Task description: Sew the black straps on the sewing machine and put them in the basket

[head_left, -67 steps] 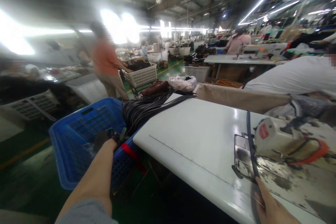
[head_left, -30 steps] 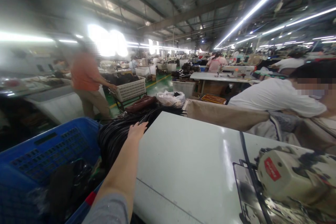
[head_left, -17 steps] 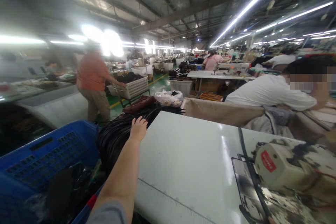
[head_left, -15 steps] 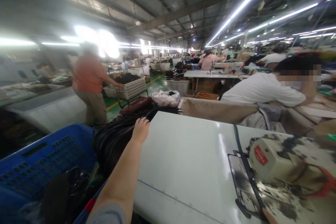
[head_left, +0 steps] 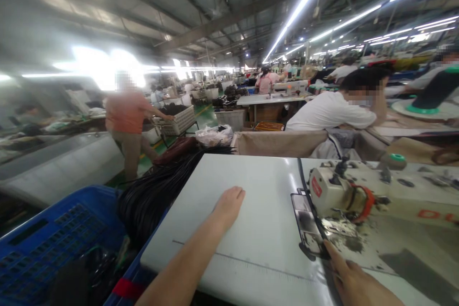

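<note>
My left hand (head_left: 230,206) is over the white sewing table (head_left: 263,229), back upward, fingers loosely bent and nothing visible in them. Its fingertips are partly hidden. At the lower right, my right hand (head_left: 349,275) has its fingers on a long black strip (head_left: 303,177); the finger undersides are hidden. This strip runs across the tabletop, past a metal plate (head_left: 306,220) with a black rim, beside the sewing machine (head_left: 333,191). A bundle of black strips (head_left: 154,191) hangs by the table's left edge.
A blue plastic crate (head_left: 68,220) with dark items stands at the left. Behind the table are a beige cloth-lined bin (head_left: 279,143) and a white plastic bag (head_left: 214,135). A person in orange (head_left: 125,114) holds a cart (head_left: 181,120); another in white (head_left: 326,107) leans forward.
My left hand has moved from the table's far left corner, by the black bundle, to over the tabletop. The view has turned right, bringing more of my right hand and the machine into sight.
</note>
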Demonstrator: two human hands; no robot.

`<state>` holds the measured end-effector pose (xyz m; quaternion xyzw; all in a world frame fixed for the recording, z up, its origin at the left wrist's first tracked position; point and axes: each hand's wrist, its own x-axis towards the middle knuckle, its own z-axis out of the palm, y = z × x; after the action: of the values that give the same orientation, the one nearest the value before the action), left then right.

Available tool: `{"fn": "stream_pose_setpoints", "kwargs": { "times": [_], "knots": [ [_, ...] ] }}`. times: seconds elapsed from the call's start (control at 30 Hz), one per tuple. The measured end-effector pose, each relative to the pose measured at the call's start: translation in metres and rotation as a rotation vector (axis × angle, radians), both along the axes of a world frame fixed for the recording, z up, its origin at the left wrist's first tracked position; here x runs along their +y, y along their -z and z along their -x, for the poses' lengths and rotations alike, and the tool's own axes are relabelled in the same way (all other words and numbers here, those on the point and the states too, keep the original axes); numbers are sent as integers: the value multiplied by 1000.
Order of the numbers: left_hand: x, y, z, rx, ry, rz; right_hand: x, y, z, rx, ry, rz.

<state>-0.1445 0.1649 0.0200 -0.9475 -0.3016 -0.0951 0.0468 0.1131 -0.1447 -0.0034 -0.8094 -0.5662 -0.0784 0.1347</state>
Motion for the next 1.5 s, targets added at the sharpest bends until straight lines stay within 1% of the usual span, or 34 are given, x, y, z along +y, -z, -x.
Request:
{"fn": "stream_pose_setpoints", "kwargs": {
  "times": [0.03,0.1,0.2,0.23,0.3,0.37,0.4,0.47,0.53,0.6,0.7,0.8,0.9,1.2,1.37,1.5],
  "knots": [
    [-16,3,-5,-14,30,24,2,-9,6,-57,32,24],
    [-49,8,-18,-64,93,86,7,-27,20,-108,50,112],
    [-99,14,-44,-154,200,197,13,-46,33,-130,118,228],
    [-116,15,-55,-179,234,231,14,-50,35,-129,137,244],
    [-145,15,-76,-216,286,281,14,-53,36,-108,131,257],
    [-166,13,-96,-224,318,304,10,-52,36,-80,113,244],
    [-172,11,-104,-218,329,310,8,-50,35,-65,106,230],
    [-177,7,-116,-198,349,315,1,-46,33,-31,91,188],
    [-174,5,-122,-195,356,318,-6,-41,31,3,74,136],
    [-170,5,-123,-214,363,317,-11,-37,30,29,48,88],
    [-166,10,-121,-248,367,293,-14,-34,29,52,20,54],
    [-167,15,-122,-266,357,269,-13,-34,29,58,18,46],
    [-167,16,-124,-260,338,283,-13,-34,28,66,9,47],
    [-164,8,-125,-196,278,332,-15,-32,27,61,-20,13],
    [-165,4,-127,-200,222,319,-15,-34,28,70,-9,23],
    [-168,4,-129,-199,200,308,-13,-35,27,75,-8,35]
  ]
}}
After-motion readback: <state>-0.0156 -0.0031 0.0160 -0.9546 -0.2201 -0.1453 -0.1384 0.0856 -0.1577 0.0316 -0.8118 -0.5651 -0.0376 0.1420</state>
